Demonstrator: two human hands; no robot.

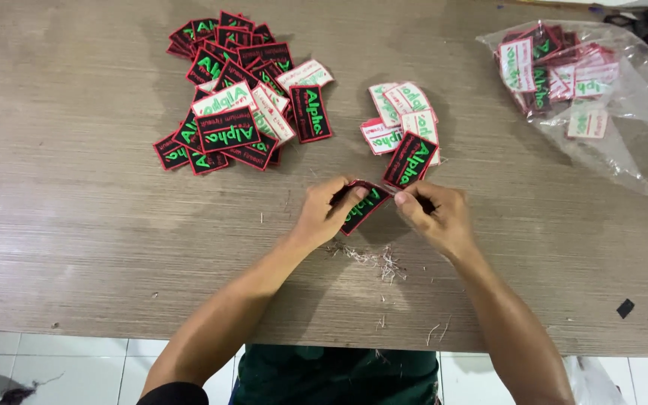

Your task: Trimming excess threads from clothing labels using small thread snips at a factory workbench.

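- Hands meet near the middle of the wooden table [76,225], both closed on one small black patch [364,208] with a red border and green lettering.
- Left hand [329,212] pinches the patch's left end, thumb on top and fingers curled under it.
- Right hand [433,216] grips the patch's upper right corner between thumb and forefinger; whether it also holds a small tool cannot be told.
- Held patch sits tilted, just above the tabletop, between the two hands and directly below a small pile of patches [403,131].
- That small pile lies just beyond the fingertips; most of its pieces show their white backs, and one black piece on top points towards the hands.
- Large heap of patches [241,97] spreads over the table's far left, well apart from the hands, mostly black side up with a few white backs among them.
- Clear plastic bag [601,97] with more patches inside lies at the far right.
- Loose thread clippings [376,261] are scattered on the table just below the hands, near the front edge.
- Two small black scraps [625,308] lie by the right front edge.
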